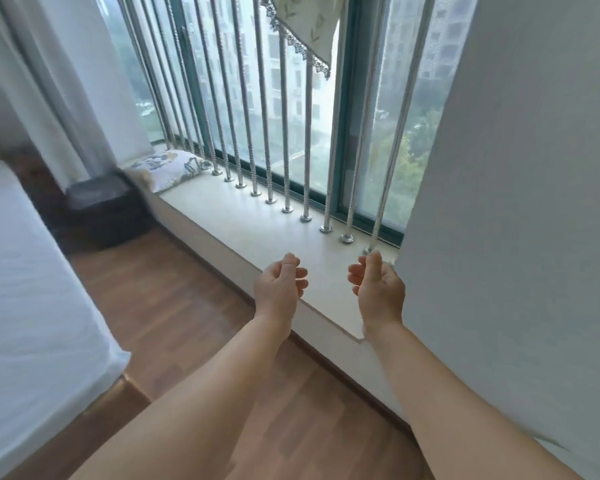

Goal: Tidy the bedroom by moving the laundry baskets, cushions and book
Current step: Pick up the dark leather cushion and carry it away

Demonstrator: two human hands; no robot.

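One cushion (168, 168) shows, far off at about ten o'clock from the middle of the view. It is soft and puffy, with a white cover printed in blue, grey and a bit of yellow. It lies flat on the far left end of the pale window ledge (243, 233). Its long side is next to the bottoms of the silver window bars (253, 140). One corner hangs a little over the ledge's front edge.
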